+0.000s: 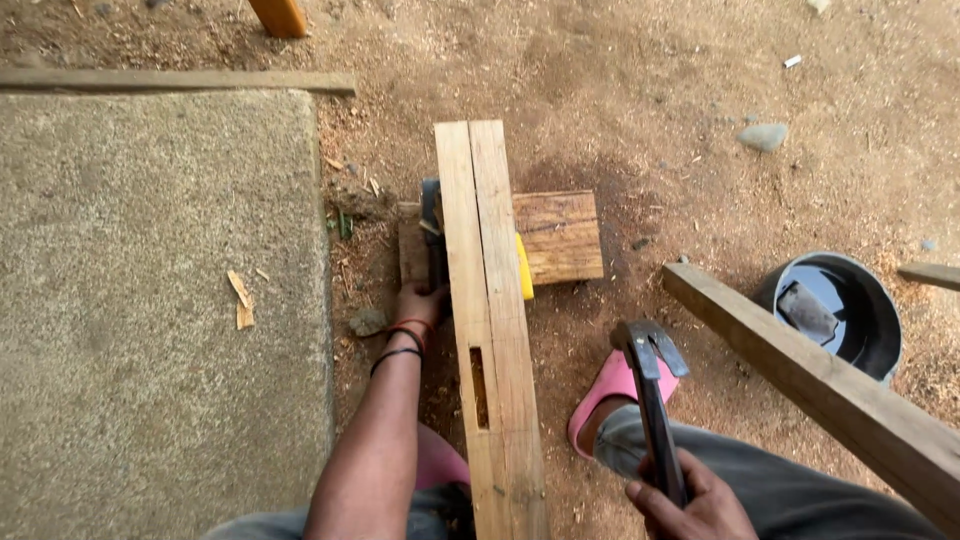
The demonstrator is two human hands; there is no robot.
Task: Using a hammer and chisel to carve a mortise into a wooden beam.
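Outdoor dirt ground (640, 90), sawdust all over, concrete slab (150, 300) taking up the left side. A long wooden beam (490, 330) is lying on the dirt, long axis running from the bottom edge of the view up toward the middle, far end resting on a short wooden block (560, 235) laid crosswise. The beam is showing a seam down its length and a narrow slot (479, 385) cut in the near half. Left hand (418, 305) is reaching along the beam's left face, fingers wrapped on a dark tool (432, 235) pressed against that side near the block; can't tell what the tool is. Something yellow (524, 268) is poking out on the beam's right face. Right hand (690, 505) is clamped on the handle of a claw hammer (650, 385), head pointing away from the person, hovering right of the beam and clear of it. So the beam is sitting between the two hands: left one touching its side, hammer well off to the right, roughly level with the slot. A pink sandal (612, 390) is planted under the hammer. A second beam (830, 395) is running diagonally toward the bottom-right corner, with a black bucket (840, 310) of water just beyond it.
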